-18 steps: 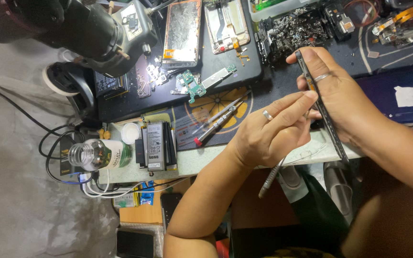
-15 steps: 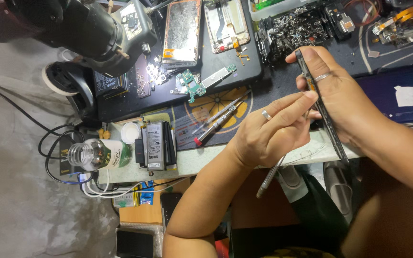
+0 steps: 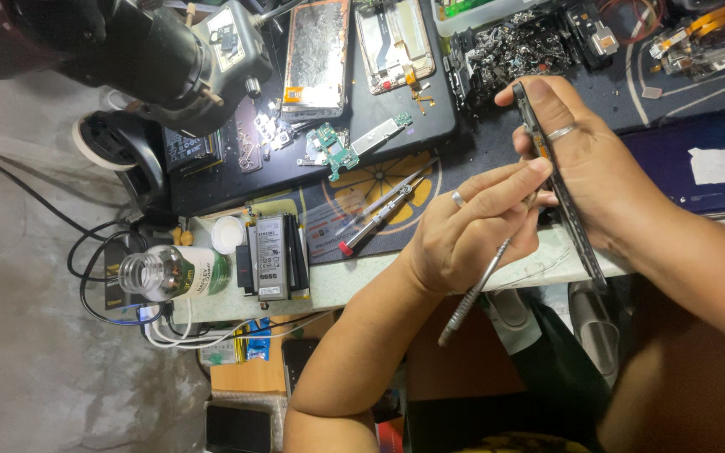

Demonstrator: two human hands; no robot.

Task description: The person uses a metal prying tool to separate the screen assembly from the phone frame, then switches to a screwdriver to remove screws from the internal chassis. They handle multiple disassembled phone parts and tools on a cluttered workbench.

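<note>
Cluttered workbench (image 3: 396, 273), seemingly concrete floor (image 3: 27, 369)

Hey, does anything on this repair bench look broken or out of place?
Yes. The phone panel lying near the microscope has a badly cracked face. The clear bottle at the bench edge lies on its side with no cap on, its white cap beside it, so it might leak.

**Both hands raised and closed, fingers meeting**

The left hand (image 3: 463, 239) is curled shut, its ringed index finger stretched toward the right. The right hand (image 3: 589, 168) is held edge-on, fingers clamped, thumb uppermost. Both forearms are angled upward from below.
</note>
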